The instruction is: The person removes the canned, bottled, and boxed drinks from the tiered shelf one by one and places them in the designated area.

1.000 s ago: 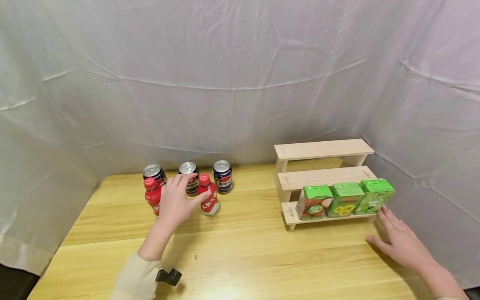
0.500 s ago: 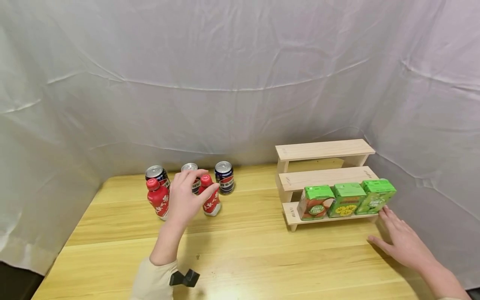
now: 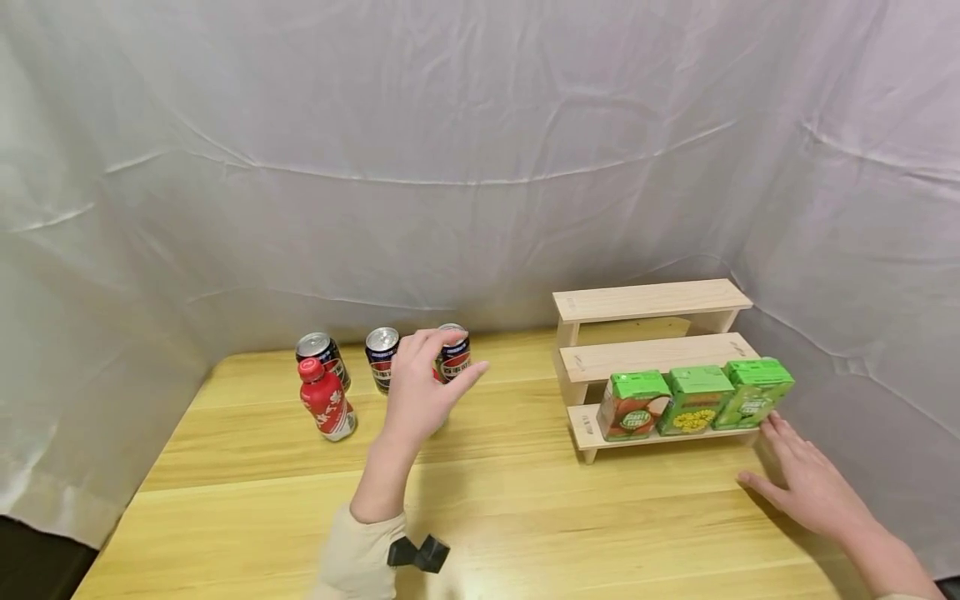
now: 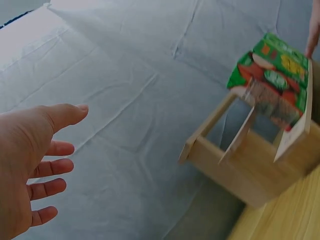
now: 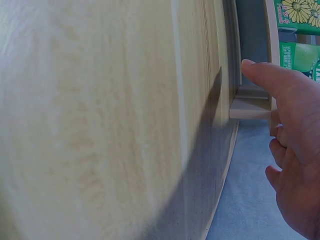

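My left hand (image 3: 423, 387) hovers over the left half of the table, thumb and fingers spread apart with nothing between them, as the left wrist view also shows. Behind it in the head view, a red bottle is almost wholly hidden and a dark soda can (image 3: 455, 357) shows in part. To its left stand another red bottle (image 3: 327, 402) and two more dark soda cans, the middle can (image 3: 381, 354) and the left can (image 3: 321, 350). My right hand (image 3: 813, 492) lies extended by the right end of the wooden tiered shelf (image 3: 652, 354), fingertips right at its lowest step.
Three green drink cartons stand on the shelf's lowest step: a left carton (image 3: 633, 407), a middle carton (image 3: 693, 400) and a right carton (image 3: 752, 393). Grey cloth (image 3: 480, 233) hangs behind the wooden table (image 3: 555, 517) and along its sides.
My left hand has moved right, from between the two red bottles to in front of the right one, uncovering the left bottle and middle can. The right hand stays at the shelf.
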Action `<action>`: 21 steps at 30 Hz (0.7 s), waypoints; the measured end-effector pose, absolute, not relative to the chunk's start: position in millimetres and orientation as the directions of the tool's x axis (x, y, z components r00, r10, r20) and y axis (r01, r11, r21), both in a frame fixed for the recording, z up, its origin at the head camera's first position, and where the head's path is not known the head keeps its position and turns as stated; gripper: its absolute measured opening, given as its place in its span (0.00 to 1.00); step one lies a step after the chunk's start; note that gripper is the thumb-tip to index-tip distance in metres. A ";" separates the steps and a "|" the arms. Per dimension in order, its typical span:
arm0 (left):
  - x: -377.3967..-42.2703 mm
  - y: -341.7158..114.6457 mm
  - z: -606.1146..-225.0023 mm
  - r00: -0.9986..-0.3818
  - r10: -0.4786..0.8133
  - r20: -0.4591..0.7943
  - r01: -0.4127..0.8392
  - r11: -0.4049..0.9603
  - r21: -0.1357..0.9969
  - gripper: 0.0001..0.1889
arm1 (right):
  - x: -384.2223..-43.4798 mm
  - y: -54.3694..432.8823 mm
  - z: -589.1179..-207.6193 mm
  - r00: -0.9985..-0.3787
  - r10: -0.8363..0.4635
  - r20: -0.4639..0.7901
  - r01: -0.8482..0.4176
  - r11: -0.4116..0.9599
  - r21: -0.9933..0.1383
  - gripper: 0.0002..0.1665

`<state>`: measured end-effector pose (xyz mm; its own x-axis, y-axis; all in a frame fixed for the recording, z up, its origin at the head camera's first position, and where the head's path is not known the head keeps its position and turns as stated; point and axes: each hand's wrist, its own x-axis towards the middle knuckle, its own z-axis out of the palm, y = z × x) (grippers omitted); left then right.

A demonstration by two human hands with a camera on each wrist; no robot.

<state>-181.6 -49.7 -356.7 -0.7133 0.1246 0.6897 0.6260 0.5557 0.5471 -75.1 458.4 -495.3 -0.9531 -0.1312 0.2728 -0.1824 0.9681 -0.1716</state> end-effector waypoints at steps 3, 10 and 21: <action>-181.3 -38.2 -356.0 -0.726 0.131 0.676 0.623 0.544 0.563 0.24 | -75.3 458.9 -495.3 -0.952 -0.134 0.276 -0.185 0.968 -0.171 0.54; -181.1 -9.3 -356.7 -0.757 0.167 0.632 0.611 0.523 0.594 0.26 | -74.3 459.2 -495.7 -0.952 -0.133 0.274 -0.185 0.968 -0.172 0.54; -179.8 38.0 -365.9 -0.800 0.239 0.551 0.585 0.520 0.623 0.28 | -75.2 458.4 -493.6 -0.949 -0.137 0.283 -0.190 0.967 -0.171 0.54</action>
